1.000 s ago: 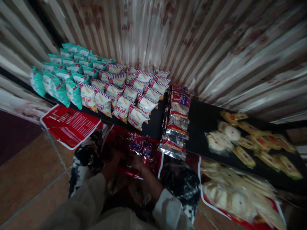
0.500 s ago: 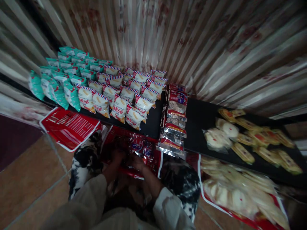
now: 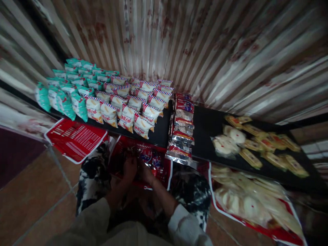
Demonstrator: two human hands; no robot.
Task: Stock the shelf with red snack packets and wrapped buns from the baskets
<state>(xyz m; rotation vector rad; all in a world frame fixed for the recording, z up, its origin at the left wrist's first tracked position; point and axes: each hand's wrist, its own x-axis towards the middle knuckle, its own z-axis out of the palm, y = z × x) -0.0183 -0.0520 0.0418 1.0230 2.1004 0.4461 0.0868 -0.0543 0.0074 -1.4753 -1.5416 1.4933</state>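
Both my hands are inside a red shopping basket [image 3: 167, 172] between my knees. My left hand [image 3: 130, 167] is closed at the basket's left side, its fingers curled beside dark, shiny wrapping; what they hold is too dark to make out. Close on its right, my right hand [image 3: 145, 172] reaches in with its fingers pointing up and left, their tips lost in shadow. Red and blue shiny snack packets [image 3: 151, 158] lie in the basket just beyond my right hand.
A black table [image 3: 160, 131] carries rows of teal snack bags [image 3: 66, 104], white snack bags [image 3: 126, 118], a line of silver-red packets [image 3: 182, 135], white round packs [image 3: 225, 146] and yellow packs [image 3: 250, 158]. Red baskets [image 3: 77, 138] flank my legs, the right one holding pale packs [image 3: 252, 205].
My left hand has risen slightly within the basket, and its closed fingers show more clearly. My right hand has shifted a little left. The camera view has turned slightly.
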